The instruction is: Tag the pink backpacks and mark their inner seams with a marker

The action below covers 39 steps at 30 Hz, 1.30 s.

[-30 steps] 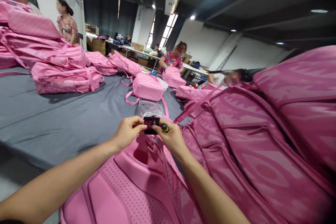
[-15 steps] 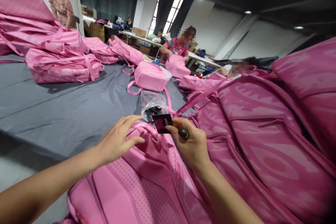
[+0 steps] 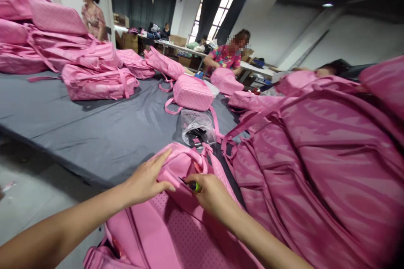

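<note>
A pink backpack (image 3: 148,222) lies in front of me, its dotted mesh back panel facing up. My left hand (image 3: 148,180) rests on its upper edge, fingers stretched out and thumb apart. My right hand (image 3: 211,195) is closed over the top of the panel, near the carry handle. In it is a tool with a black and lime-green handle (image 3: 195,186); its working end is hidden. A thin dark edge of the black card (image 3: 182,180) shows at the fingertips against the pink fabric; most of the card is out of sight.
Beyond the backpack, a clear plastic bag (image 3: 197,128) with black pieces lies on the grey-covered table (image 3: 126,134). Large pink backpacks (image 3: 334,155) crowd the right side, and another pile (image 3: 59,46) stands at far left. A co-worker (image 3: 224,56) handles a pink bag across the table.
My right hand has moved down and slightly left, bringing the black card from above the backpack to its upper panel. The left hand stays on the upper edge; the view has shifted left.
</note>
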Motion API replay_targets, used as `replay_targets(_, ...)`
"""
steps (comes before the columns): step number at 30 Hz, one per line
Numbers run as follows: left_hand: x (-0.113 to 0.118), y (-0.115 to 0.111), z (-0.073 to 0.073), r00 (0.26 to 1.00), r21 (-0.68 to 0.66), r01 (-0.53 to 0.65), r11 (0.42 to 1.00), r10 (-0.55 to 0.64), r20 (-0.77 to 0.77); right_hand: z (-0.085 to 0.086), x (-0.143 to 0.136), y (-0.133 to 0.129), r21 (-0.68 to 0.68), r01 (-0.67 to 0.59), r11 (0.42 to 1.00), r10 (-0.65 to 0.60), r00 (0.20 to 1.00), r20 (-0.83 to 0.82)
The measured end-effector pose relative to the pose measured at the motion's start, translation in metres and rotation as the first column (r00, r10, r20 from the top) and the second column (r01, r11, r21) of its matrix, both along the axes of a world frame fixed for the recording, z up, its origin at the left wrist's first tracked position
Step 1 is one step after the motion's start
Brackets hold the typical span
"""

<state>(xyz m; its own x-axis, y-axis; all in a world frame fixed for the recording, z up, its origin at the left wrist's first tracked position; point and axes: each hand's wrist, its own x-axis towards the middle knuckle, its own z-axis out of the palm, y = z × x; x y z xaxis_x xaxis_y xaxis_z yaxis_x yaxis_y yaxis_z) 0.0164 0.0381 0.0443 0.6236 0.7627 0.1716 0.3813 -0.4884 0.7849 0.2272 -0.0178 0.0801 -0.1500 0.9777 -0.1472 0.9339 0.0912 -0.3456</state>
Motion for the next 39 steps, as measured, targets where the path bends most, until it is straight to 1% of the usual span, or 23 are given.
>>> replay_targets(2,0.0,-0.001,0.0,0.999,0.011,0.028,1.0,-0.028,0.026,-0.004,-0.003,0.008,-0.056,-0.08,0.995,0.085,0.991,0.103)
replay_targets(5,-0.004,-0.003,-0.002,0.996,-0.012,0.069,0.998,-0.068,0.06,-0.004,-0.006,0.016,-0.067,-0.186,0.98,0.197,0.945,0.262)
replay_targets(7,-0.009,-0.005,-0.003,0.999,-0.06,0.041,0.997,-0.039,0.029,-0.001,-0.009,0.017,-0.098,-0.227,0.969,0.247,0.908,0.338)
replay_targets(9,-0.014,-0.007,-0.005,1.0,-0.098,-0.018,0.995,0.018,0.002,0.003,-0.012,0.014,-0.12,-0.24,0.963,0.268,0.877,0.399)
replay_targets(11,-0.018,-0.009,-0.006,0.999,-0.104,-0.036,0.994,0.038,0.017,0.004,-0.014,0.011,-0.081,-0.23,0.97,0.243,0.872,0.426)
replay_targets(13,-0.021,-0.01,-0.007,0.999,-0.09,-0.015,0.996,0.019,0.046,0.002,-0.014,0.008,0.034,-0.213,0.976,0.184,0.905,0.383)
replay_targets(14,-0.022,-0.011,-0.008,0.999,-0.084,-0.009,0.996,0.013,0.049,0.0,-0.014,0.008,0.108,-0.208,0.972,0.164,0.932,0.324)
replay_targets(16,-0.023,-0.01,-0.011,0.999,-0.073,-0.008,0.997,0.01,0.035,-0.004,-0.016,0.01,0.227,-0.208,0.951,0.175,0.972,0.16)
replay_targets(18,-0.023,-0.011,-0.014,1.0,-0.055,0.005,0.998,-0.003,0.028,-0.006,-0.022,0.016,0.271,-0.203,0.941,0.204,0.979,0.025)
replay_targets(20,-0.024,-0.012,-0.016,0.999,-0.045,0.015,0.999,-0.013,0.034,-0.005,-0.031,0.02,0.25,-0.201,0.947,0.21,0.978,-0.007)
replay_targets(23,-0.025,-0.015,-0.015,0.998,-0.059,0.011,0.998,-0.007,0.063,0.002,-0.039,0.021,0.195,-0.236,0.952,0.229,0.972,0.053)
replay_targets(24,-0.026,-0.015,-0.014,0.998,-0.065,0.01,0.998,-0.005,0.068,0.004,-0.04,0.02,0.183,-0.238,0.954,0.233,0.971,0.049)
replay_targets(26,-0.027,-0.017,-0.012,0.998,-0.069,0.011,0.998,-0.007,0.062,0.007,-0.041,0.017,0.182,-0.192,0.965,0.2,0.979,-0.028)
replay_targets(29,-0.028,-0.019,-0.01,0.999,-0.053,0.013,0.999,-0.011,0.041,0.006,-0.045,0.014,0.209,-0.073,0.975,0.105,0.984,-0.143)
replay_targets(33,-0.03,-0.021,-0.013,1.0,-0.058,-0.014,0.998,0.015,0.019,0.006,-0.051,0.013,0.247,-0.014,0.969,0.06,0.982,-0.179)
replay_targets(36,-0.03,-0.021,-0.015,1.0,-0.029,0.0,1.0,0.001,0.027,0.01,-0.054,0.014,0.193,0.034,0.981,0.014,0.97,-0.242)
replay_targets(39,-0.03,-0.02,-0.016,0.999,-0.014,0.009,1.0,-0.008,0.038,0.014,-0.058,0.016,0.149,0.081,0.986,-0.043,0.969,-0.244)
